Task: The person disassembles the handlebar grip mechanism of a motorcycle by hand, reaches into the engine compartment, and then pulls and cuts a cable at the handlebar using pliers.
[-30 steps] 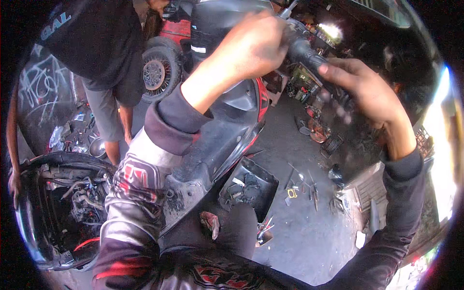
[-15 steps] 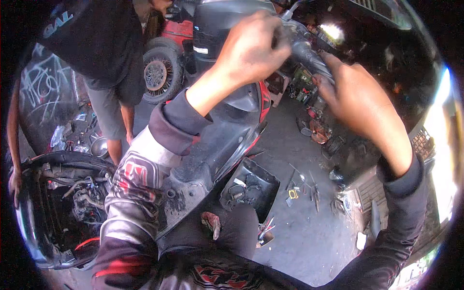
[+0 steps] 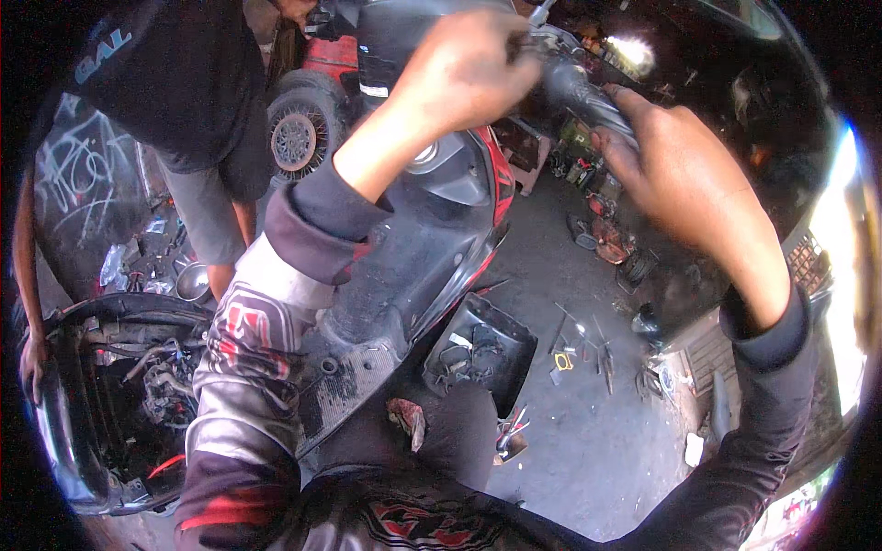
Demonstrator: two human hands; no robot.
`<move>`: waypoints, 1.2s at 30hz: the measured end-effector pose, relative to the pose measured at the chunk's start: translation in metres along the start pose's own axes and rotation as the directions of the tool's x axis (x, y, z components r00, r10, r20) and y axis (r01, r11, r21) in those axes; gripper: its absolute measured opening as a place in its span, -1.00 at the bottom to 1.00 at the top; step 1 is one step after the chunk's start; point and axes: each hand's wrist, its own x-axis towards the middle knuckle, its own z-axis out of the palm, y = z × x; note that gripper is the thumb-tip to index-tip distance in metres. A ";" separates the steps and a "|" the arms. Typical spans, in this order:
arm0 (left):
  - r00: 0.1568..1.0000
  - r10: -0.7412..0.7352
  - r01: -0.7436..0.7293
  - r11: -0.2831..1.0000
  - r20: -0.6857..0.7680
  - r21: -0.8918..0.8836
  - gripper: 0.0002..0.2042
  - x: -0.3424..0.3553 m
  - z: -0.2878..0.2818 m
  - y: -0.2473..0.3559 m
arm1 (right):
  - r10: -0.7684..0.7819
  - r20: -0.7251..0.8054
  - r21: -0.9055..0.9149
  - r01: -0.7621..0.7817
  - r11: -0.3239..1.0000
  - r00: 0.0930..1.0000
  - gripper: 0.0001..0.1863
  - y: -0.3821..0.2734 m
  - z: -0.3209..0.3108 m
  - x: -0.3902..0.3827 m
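My right hand [image 3: 678,170] is closed round the end of a black ribbed handlebar grip [image 3: 593,103], thumb on the near side. At the inner end of that grip, beside the lever mount, my left hand [image 3: 473,72] is closed in a pinch. Its fingertips are blurred, and what they hold, if anything, is hidden. The handlebar belongs to a scooter with a dark footboard [image 3: 367,275] and red-and-black body panels, below my left forearm. A crumpled stained rag [image 3: 407,422] rests on my leg.
A black tray [image 3: 514,367] with dark parts stands on the floor beside the scooter. Right of it lie several tools and a yellow gasket-like piece [image 3: 562,361]. At left, a person [image 3: 184,92] leans over another scooter [image 3: 55,395] with exposed mechanical parts. A spoked wheel [image 3: 296,142] stands behind.
My left hand has shifted slightly left, still pinched by the inner end of the grip. My right hand stays on the grip. The view has tilted a little.
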 end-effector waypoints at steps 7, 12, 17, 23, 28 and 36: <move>0.901 -0.234 0.271 0.961 0.366 -0.053 -0.64 0.010 -0.035 0.022 | 0.054 0.069 0.047 -0.057 0.997 0.996 -0.49 0.015 0.001 0.000; 0.941 -0.249 0.305 0.918 0.229 -0.252 -0.66 -0.005 -0.020 0.002 | 0.154 0.354 0.676 -0.366 0.639 0.922 -0.52 0.020 -0.010 0.004; 0.971 -0.091 0.107 0.992 0.221 -0.060 -0.71 0.000 -0.023 0.008 | 0.195 0.359 0.696 -0.401 0.595 0.913 -0.40 0.029 -0.002 0.001; 0.974 0.222 -0.217 0.970 0.033 -0.114 -0.76 -0.015 -0.019 0.015 | 0.211 0.319 0.774 -0.383 0.505 0.924 -0.41 0.023 0.008 -0.001; 0.986 0.050 -0.050 0.999 0.161 -0.005 -0.75 -0.011 -0.024 0.014 | 0.213 0.307 0.762 -0.374 0.529 0.928 -0.42 0.025 0.010 -0.003; 0.980 -0.007 0.001 1.000 0.198 0.028 -0.72 -0.007 -0.027 0.015 | 0.026 0.332 0.930 -0.322 -0.177 0.943 -0.39 0.040 0.041 -0.011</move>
